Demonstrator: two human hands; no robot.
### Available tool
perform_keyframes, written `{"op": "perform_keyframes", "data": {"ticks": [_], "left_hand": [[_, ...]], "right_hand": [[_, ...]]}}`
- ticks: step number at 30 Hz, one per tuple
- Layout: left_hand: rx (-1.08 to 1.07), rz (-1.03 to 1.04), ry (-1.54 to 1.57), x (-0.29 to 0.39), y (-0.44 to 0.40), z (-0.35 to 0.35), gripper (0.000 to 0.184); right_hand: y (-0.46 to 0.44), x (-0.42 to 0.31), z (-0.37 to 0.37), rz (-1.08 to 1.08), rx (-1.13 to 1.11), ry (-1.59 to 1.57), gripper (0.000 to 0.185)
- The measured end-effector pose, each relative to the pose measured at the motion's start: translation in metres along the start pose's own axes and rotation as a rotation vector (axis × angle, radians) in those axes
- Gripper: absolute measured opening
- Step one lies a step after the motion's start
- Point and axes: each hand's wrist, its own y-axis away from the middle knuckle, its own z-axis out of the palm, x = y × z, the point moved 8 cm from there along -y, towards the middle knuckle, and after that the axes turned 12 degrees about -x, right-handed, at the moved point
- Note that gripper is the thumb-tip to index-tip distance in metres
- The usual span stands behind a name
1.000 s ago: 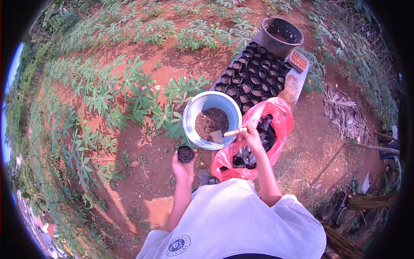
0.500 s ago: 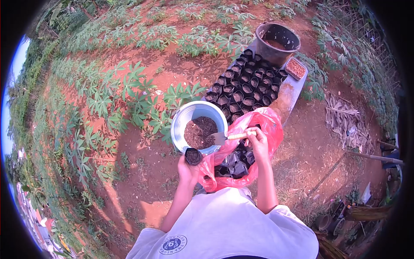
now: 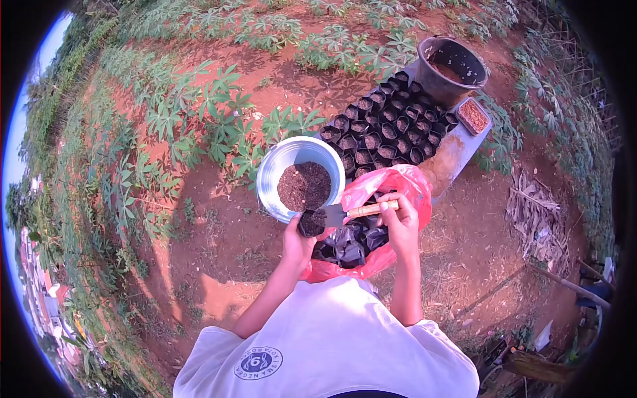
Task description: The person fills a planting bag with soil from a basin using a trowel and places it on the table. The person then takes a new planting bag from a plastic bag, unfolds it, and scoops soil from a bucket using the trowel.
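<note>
Plants [image 3: 166,119] fill the left, then comes the pale bucket [image 3: 265,178] with dark soil [image 3: 303,186] in it. Just below its rim, the left hand [image 3: 298,244] has its fingers curled round a small black pot [image 3: 309,224], mouth tilted toward the right. That hold looks about right to me: snug enough to steady the pot, but don't squash it, since I'd guess the sides are floppy. Next over, the trowel [image 3: 338,214] has its blade at the pot's mouth. I'd rest the tip just inside the rim, tip slowly and stay near the bucket so spills drop back in. The right hand [image 3: 402,219] pinches the wooden handle between thumb and fingers; small wrist turns beat big arm swings, imo. Stray soil could otherwise end up in the red bag [image 3: 417,189] below. Past that, rows of filled pots [image 3: 373,140] sit on the table [image 3: 458,159].

Compared with half a second ago: pot was more level, up against the bucket's edge, and the blade was over the bucket. Now pot and blade meet just outside it.
</note>
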Motion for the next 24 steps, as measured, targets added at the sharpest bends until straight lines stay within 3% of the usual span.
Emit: {"op": "perform_keyframes", "data": {"ticks": [3,6,9,24], "left_hand": [[-0.024,-0.001,-0.074,-0.001,0.006,0.014,0.040],[-0.051,-0.029,-0.100,-0.010,0.004,0.013,0.039],[0.012,-0.014,-0.108,-0.015,0.007,0.016,0.040],[0.053,0.159,-0.025,-0.009,0.023,0.015,0.038]], "right_hand": [[-0.001,-0.004,0.007,0.062,-0.040,0.080,0.008],[-0.006,-0.033,0.024,-0.137,-0.133,0.443,0.013],[-0.006,-0.061,0.037,-0.147,-0.263,0.562,0.019],[0.001,-0.066,0.054,-0.273,-0.465,0.534,0.021]]}}
